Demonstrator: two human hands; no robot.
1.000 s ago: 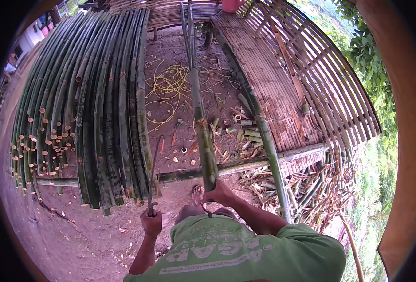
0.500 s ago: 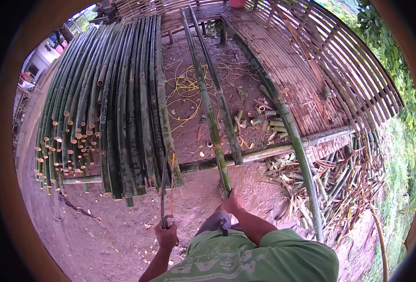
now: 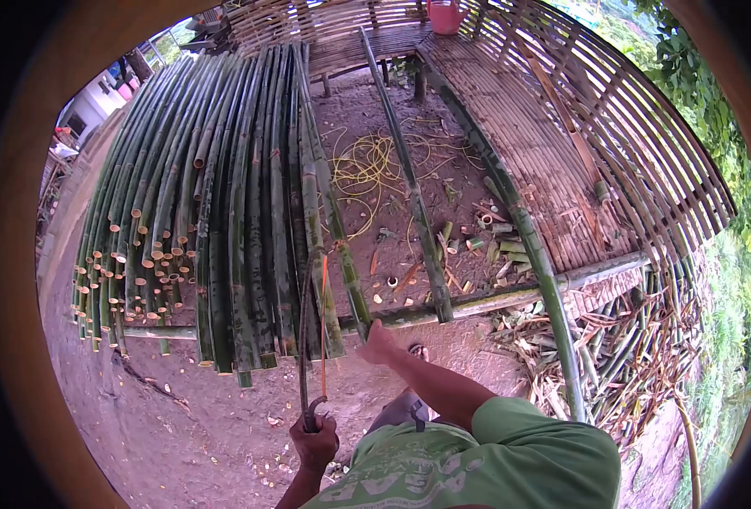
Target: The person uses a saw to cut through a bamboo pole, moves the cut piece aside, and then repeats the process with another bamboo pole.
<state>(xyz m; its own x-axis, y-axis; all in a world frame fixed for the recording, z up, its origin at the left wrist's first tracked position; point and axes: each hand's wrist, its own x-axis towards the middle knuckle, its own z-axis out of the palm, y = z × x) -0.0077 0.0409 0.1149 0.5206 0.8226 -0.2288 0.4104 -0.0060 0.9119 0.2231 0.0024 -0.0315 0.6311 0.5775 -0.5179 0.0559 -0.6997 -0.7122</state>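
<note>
My left hand (image 3: 314, 443) is closed round the handle of what looks like a bow saw (image 3: 302, 365), with a dark frame and a thin orange-coloured blade, held pointing away from me. With my right hand (image 3: 380, 343) I grip the near end of a green bamboo pole (image 3: 349, 280). That pole lies along the right edge of a row of bamboo poles (image 3: 244, 212). Farther right, a separate bamboo pole (image 3: 418, 216) rests across a horizontal bamboo beam (image 3: 494, 299). The fingertips of my right hand are partly hidden.
A long bamboo pole (image 3: 524, 225) slants down on the right, beside a slatted bamboo platform (image 3: 520, 136). Yellow rope (image 3: 371, 165) lies coiled on the ground. Bamboo offcuts and strips (image 3: 605, 339) are heaped at right. A red container (image 3: 446, 17) stands at the back.
My right hand has swung its bamboo pole left, against the row of poles. The saw stays in my left hand. The view has shifted slightly.
</note>
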